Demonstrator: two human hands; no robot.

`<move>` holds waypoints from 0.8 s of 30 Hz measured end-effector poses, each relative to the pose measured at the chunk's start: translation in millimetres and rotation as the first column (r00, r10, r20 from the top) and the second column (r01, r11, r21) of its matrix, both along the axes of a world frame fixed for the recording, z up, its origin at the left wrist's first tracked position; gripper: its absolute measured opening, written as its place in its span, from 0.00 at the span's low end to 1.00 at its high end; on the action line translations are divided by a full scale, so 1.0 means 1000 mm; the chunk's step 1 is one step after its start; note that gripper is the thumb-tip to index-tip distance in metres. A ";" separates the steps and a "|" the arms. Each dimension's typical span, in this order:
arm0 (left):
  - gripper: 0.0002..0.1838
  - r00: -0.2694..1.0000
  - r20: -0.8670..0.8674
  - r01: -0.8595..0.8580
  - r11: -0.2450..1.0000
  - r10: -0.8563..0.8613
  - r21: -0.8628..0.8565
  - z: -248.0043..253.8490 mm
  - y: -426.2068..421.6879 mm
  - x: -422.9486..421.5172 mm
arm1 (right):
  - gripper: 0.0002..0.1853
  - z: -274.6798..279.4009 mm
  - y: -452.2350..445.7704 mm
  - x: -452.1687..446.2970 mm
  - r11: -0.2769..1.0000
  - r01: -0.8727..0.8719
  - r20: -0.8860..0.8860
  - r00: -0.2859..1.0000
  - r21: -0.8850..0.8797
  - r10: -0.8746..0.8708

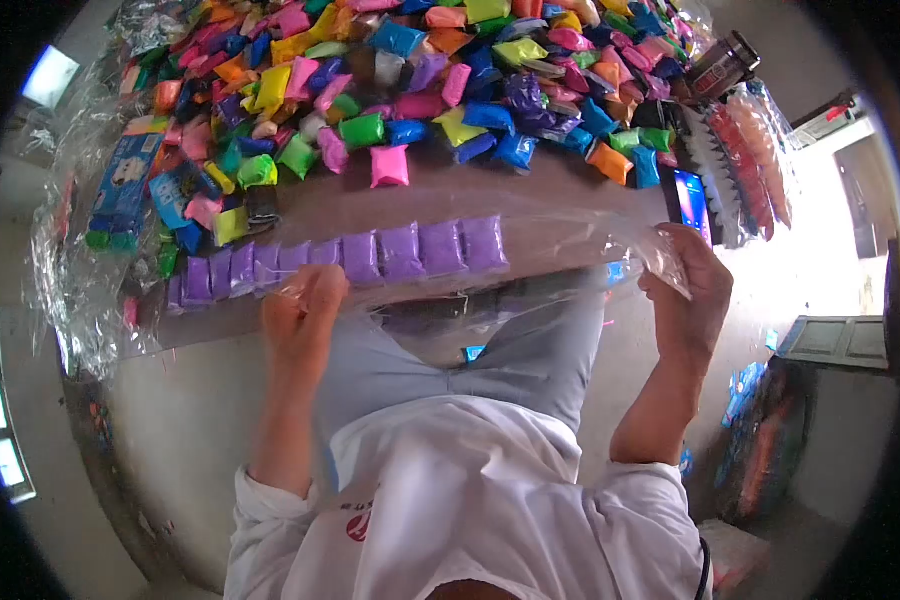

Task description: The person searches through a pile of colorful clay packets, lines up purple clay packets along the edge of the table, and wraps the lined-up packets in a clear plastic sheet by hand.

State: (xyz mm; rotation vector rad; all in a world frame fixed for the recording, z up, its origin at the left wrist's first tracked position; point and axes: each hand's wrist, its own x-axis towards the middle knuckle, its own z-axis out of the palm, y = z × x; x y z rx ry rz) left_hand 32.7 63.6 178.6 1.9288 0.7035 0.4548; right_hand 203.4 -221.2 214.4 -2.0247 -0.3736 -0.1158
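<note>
A long clear plastic sleeve (pixel 560 240) stretches across the front edge of the table, over my lap. Inside its left and middle part lies a row of several small purple packets (pixel 402 250), side by side. My left hand (pixel 307 305) is closed in a pinch on the sleeve's near edge, just below the purple packets. At the other end, my right hand (pixel 692 283) grips the sleeve's loose, flat right end, raised beside the table edge. That right part of the sleeve holds no packets.
A large heap of colourful packets (pixel 390 130) covers the back of the table (pixel 510 195). Crumpled clear plastic (pixel 55 270) and a blue printed pack (pixel 127 180) lie at left. At right are a lit phone (pixel 691 205), a dark jar (pixel 723 66) and red bagged strips (pixel 745 165).
</note>
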 end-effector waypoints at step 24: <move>0.12 0.999 0.028 0.022 0.990 -0.027 0.138 -0.004 0.008 -0.010 | 0.11 -0.002 0.009 -0.014 0.991 -0.122 -0.046 0.992 -0.058 0.120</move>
